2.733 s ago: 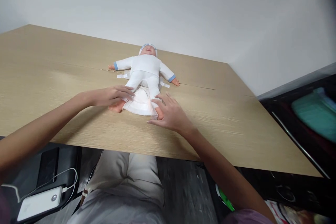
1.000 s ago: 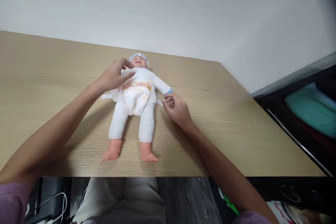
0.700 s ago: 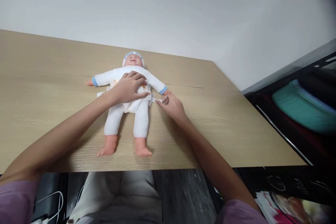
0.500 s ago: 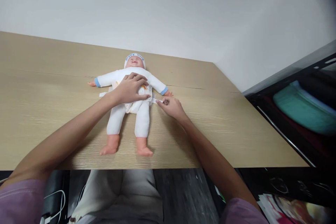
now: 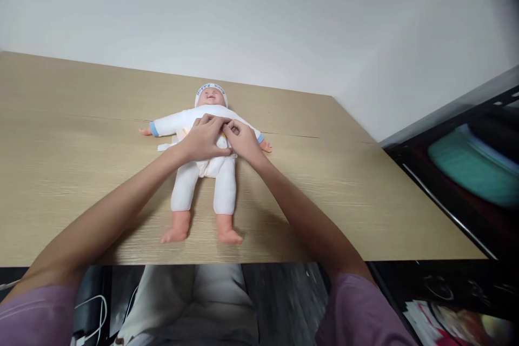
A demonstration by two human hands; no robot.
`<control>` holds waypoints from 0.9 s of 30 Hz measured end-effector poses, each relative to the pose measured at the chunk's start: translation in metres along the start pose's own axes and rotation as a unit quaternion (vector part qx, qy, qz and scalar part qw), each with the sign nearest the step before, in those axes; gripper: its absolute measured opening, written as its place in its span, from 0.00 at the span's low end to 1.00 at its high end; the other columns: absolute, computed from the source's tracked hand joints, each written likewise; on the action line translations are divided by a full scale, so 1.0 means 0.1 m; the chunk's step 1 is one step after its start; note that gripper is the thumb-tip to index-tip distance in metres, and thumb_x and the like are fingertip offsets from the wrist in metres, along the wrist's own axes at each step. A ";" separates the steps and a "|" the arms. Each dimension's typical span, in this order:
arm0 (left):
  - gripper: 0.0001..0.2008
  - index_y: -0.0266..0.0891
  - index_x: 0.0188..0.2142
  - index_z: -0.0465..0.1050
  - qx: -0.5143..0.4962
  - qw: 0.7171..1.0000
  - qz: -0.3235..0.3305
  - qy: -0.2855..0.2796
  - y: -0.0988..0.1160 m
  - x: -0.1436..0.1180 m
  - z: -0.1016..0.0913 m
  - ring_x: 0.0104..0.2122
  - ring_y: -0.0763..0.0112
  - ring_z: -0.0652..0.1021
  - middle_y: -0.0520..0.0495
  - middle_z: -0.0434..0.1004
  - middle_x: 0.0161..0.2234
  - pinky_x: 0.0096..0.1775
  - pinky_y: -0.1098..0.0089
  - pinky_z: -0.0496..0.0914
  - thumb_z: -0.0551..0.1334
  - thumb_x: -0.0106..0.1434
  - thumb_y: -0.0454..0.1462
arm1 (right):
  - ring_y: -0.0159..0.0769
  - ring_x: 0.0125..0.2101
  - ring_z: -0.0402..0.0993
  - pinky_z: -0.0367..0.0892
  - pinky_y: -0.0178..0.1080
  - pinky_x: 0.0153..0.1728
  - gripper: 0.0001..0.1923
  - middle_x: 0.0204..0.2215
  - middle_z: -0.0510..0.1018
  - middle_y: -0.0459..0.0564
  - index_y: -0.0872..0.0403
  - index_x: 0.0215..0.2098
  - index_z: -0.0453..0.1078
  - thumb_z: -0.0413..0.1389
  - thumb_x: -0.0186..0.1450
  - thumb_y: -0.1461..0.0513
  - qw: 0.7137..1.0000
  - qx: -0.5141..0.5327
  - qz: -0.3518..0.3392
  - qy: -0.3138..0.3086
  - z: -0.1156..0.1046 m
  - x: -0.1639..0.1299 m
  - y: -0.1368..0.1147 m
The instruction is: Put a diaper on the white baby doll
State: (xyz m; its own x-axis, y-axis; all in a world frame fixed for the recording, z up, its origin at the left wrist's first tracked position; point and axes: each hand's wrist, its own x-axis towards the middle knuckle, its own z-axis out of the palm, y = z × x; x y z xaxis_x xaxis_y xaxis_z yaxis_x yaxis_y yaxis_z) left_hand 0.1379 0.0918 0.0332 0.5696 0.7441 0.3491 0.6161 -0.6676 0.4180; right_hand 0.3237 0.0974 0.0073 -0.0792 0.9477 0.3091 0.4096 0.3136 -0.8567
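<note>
We have the doll (image 5: 224, 175) lying on its back in the middle of the bench (image 5: 344, 200), head at the far end and bare feet towards the near edge. It wears a white suit with blue cuffs (image 5: 153, 128) and a lettered cap (image 5: 211, 88), its arms stretched out left and right. A white diaper (image 5: 207, 168) sits round its hips, and a pale tab (image 5: 165, 147) sticks out loose on the left side. Our left hand (image 5: 203, 139) lies across the front of the diaper, fingers spread and gripping nothing. Our right hand (image 5: 242, 138) meets it just to the right, fingers curled with the tips close together; we cannot tell whether anything is pinched between them. Beyond the bench's far edge stands a pale wall (image 5: 243, 16). To the right we see a blue-green item (image 5: 472, 167) on something dark. At the near left, below the bench, hangs a white cable (image 5: 104, 311).
</note>
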 end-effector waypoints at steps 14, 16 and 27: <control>0.25 0.44 0.51 0.81 -0.186 0.970 -0.151 -0.038 -0.77 -0.08 -0.71 0.49 0.52 0.82 0.39 0.84 0.52 0.48 0.57 0.76 0.77 0.64 0.56 | 0.51 0.76 0.67 0.61 0.61 0.78 0.30 0.75 0.74 0.54 0.45 0.78 0.69 0.41 0.86 0.50 0.960 -0.150 -0.236 -0.026 -0.11 -0.59 0.17; 0.22 0.42 0.43 0.81 -0.209 0.960 -0.168 -0.082 -0.85 -0.12 -0.77 0.41 0.56 0.80 0.42 0.83 0.43 0.41 0.62 0.73 0.77 0.63 0.56 | 0.50 0.76 0.68 0.61 0.61 0.78 0.30 0.75 0.75 0.54 0.45 0.78 0.70 0.40 0.86 0.50 0.961 -0.154 -0.229 -0.024 -0.11 -0.59 0.16; 0.22 0.43 0.37 0.71 -0.183 0.971 -0.149 0.042 -0.91 -0.34 -0.42 0.32 0.65 0.69 0.50 0.71 0.32 0.38 0.65 0.65 0.62 0.75 0.58 | 0.49 0.74 0.71 0.63 0.58 0.76 0.29 0.72 0.78 0.55 0.46 0.76 0.72 0.43 0.86 0.48 0.959 -0.128 -0.253 -0.015 -0.14 -0.59 0.17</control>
State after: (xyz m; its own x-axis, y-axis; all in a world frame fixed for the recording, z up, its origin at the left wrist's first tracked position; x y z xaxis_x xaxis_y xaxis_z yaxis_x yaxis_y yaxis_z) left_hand 0.0397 0.1276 0.0185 0.3398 0.9127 0.2268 0.5033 -0.3802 0.7760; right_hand 0.3479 0.0463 -0.0200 -0.3507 0.6808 0.6430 0.5213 0.7123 -0.4699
